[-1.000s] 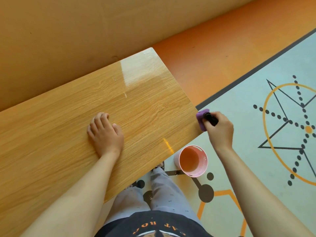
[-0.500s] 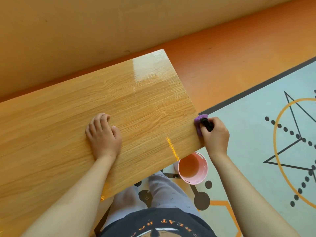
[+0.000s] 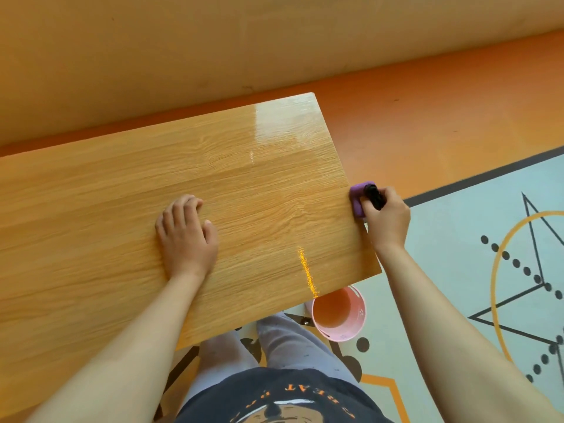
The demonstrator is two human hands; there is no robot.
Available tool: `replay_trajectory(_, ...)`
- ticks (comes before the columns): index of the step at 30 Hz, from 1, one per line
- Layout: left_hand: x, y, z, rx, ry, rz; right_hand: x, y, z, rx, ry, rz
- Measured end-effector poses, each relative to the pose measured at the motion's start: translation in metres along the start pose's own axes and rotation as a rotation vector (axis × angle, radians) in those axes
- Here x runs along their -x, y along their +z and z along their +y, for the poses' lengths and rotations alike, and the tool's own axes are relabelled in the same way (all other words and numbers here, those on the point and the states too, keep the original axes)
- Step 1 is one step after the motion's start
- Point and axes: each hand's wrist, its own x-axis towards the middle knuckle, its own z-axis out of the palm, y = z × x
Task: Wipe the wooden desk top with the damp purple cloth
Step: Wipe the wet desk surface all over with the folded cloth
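The wooden desk top (image 3: 259, 190) fills the left and middle of the view, glossy near its far right corner. My right hand (image 3: 386, 219) grips the purple cloth (image 3: 357, 195) together with a small black object (image 3: 374, 196) and holds the cloth against the desk's right side edge. My left hand (image 3: 186, 235) rests palm down on the desk top, fingers slightly bent, holding nothing.
A pink bucket (image 3: 338, 314) with water stands on the floor just below the desk's near right corner, beside my legs. A pale patterned mat (image 3: 476, 239) covers the floor at right; orange floor (image 3: 427, 123) and a tan wall (image 3: 213, 50) lie beyond the desk.
My right hand has slid the cloth a little farther along the desk's right edge, away from me. The camera has tilted, shifting the desk lower in view. My left hand stays put.
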Motion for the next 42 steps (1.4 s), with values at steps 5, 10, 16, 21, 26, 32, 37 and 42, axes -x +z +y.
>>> replay_trajectory(5,0.0,0.0,0.0,-0.011,0.0,0.019,0.026,0.013,-0.016,-0.042,-0.195,-0.113)
replay_trajectory(10,-0.002,0.0,0.0,-0.02,-0.004,0.02,0.015,0.016,-0.021,0.017,-0.393,-0.277)
replay_trajectory(16,-0.002,0.001,-0.001,-0.028,-0.017,0.013,-0.078,0.033,-0.057,0.01,-0.348,-0.222)
replay_trajectory(21,-0.001,-0.001,0.0,-0.032,-0.015,-0.009,-0.082,0.026,-0.059,0.052,-0.477,-0.337)
replay_trajectory(26,-0.001,-0.001,0.001,-0.03,-0.017,-0.02,-0.037,0.011,-0.032,0.118,-0.72,-0.509)
replay_trajectory(32,-0.002,-0.001,0.001,-0.032,-0.028,-0.023,-0.104,0.037,-0.072,0.134,-0.669,-0.407)
replay_trajectory(37,-0.002,-0.002,0.001,-0.029,-0.034,-0.016,-0.159,0.069,-0.117,0.06,-0.435,-0.261)
replay_trajectory(42,-0.001,-0.002,0.002,-0.03,-0.037,-0.022,-0.109,0.065,-0.103,0.078,-0.615,-0.37)
